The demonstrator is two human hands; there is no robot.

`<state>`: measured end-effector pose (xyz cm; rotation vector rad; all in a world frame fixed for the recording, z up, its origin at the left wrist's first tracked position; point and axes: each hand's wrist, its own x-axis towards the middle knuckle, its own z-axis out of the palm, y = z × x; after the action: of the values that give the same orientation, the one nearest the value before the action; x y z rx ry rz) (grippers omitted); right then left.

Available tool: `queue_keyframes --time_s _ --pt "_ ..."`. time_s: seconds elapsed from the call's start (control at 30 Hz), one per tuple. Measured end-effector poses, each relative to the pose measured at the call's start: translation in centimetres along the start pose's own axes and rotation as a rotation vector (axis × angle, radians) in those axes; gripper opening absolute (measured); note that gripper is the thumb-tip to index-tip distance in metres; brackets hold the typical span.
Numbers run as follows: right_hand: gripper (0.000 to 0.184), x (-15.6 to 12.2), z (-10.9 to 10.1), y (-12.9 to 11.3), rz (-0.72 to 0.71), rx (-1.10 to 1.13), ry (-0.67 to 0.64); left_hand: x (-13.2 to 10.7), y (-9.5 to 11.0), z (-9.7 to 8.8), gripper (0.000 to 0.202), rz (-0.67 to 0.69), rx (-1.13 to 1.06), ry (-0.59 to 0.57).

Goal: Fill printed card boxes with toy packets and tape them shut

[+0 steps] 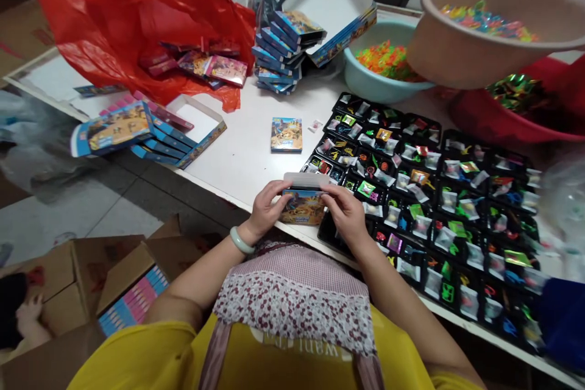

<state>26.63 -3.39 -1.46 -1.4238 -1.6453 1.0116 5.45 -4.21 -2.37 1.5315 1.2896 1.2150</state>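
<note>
Both my hands grip one small printed box (303, 204) at the near table edge, its top flap standing open. My left hand (267, 206) holds its left end, fingers curled round it; a pale bangle sits on that wrist. My right hand (346, 213) pinches the right end. Just right of the box lies a black compartment tray (457, 207) with several small packets and bright toys in its cells. Another shut printed box (286, 134) lies flat on the white table (237, 152) beyond my hands.
A red plastic bag (137, 18) with pink boxes sits at the back left, blue boxes (283, 52) stacked beside it. A teal bowl (365, 76), a tan basin (457, 49) and a red basin (503, 119) hold toys. Cardboard cartons (119, 283) stand on the floor at the left.
</note>
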Motion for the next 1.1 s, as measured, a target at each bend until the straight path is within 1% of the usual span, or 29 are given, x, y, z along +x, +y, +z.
queue_keyframes --time_s 0.07,0.1,0.2,0.23,0.3,0.37,0.4,0.43,0.47,0.57,0.63,0.7,0.73,0.8,0.87,0.93,1.0,1.1 --pt "0.024 0.4 -0.2 -0.1 -0.026 -0.025 -0.016 0.4 0.4 0.3 0.020 -0.005 0.015 0.024" --pt "0.024 0.6 -0.4 -0.3 -0.031 -0.020 -0.018 0.7 0.6 0.5 0.021 -0.038 -0.006 0.042" --pt "0.020 1.2 -0.9 -0.6 0.017 0.097 -0.011 1.2 0.8 1.0 0.024 -0.166 -0.144 0.043" --pt "0.021 1.2 -1.1 -0.6 0.032 0.145 -0.012 1.4 0.8 1.0 0.027 -0.173 -0.177 0.021" --pt "0.020 1.1 -1.3 -0.8 0.007 0.175 -0.040 1.6 1.0 0.7 0.026 -0.096 -0.189 -0.055" --pt "0.014 0.9 -1.4 -1.0 -0.072 0.130 -0.079 1.7 1.4 0.3 0.021 0.014 -0.156 -0.136" --pt "0.015 0.9 -1.5 -1.0 -0.105 0.109 -0.089 1.8 1.6 0.1 0.019 0.044 -0.141 -0.159" --pt "0.016 0.8 -1.4 -1.1 -0.117 0.103 -0.090 1.9 1.8 0.1 0.019 0.047 -0.134 -0.166" --pt "0.018 0.8 -1.4 -1.1 -0.104 0.113 -0.080 2.0 2.0 0.1 0.020 0.022 -0.133 -0.160" --pt "0.024 1.0 -1.1 -1.2 0.013 0.158 -0.044 2.3 2.3 0.6 0.024 -0.119 -0.125 -0.137" --pt "0.025 1.1 -1.0 -1.2 0.057 0.169 -0.034 2.6 2.1 0.9 0.026 -0.173 -0.132 -0.153" --pt "0.025 1.0 -1.1 -1.2 0.023 0.146 -0.022 2.8 1.7 0.9 0.028 -0.158 -0.174 -0.196" --pt "0.023 0.8 -1.3 -1.2 -0.017 0.123 -0.020 2.9 1.5 0.7 0.028 -0.124 -0.207 -0.231" --pt "0.018 0.1 -1.6 -1.1 -0.116 0.065 -0.023 2.9 1.0 -0.1 0.028 -0.021 -0.256 -0.331" --pt "0.013 -0.8 -1.9 -0.8 -0.213 0.008 -0.039 2.8 0.6 -1.1 0.024 0.091 -0.251 -0.434" --pt "0.015 -1.7 -2.0 -0.8 -0.281 -0.036 -0.061 2.6 0.5 -2.0 0.022 0.152 -0.219 -0.491" --pt "0.018 -2.4 -2.0 -1.0 -0.295 -0.062 -0.087 2.3 0.6 -2.4 0.019 0.134 -0.201 -0.504" --pt "0.019 -3.0 -1.9 -1.6 -0.233 -0.078 -0.111 1.8 0.8 -2.2 0.022 -0.004 -0.195 -0.456"
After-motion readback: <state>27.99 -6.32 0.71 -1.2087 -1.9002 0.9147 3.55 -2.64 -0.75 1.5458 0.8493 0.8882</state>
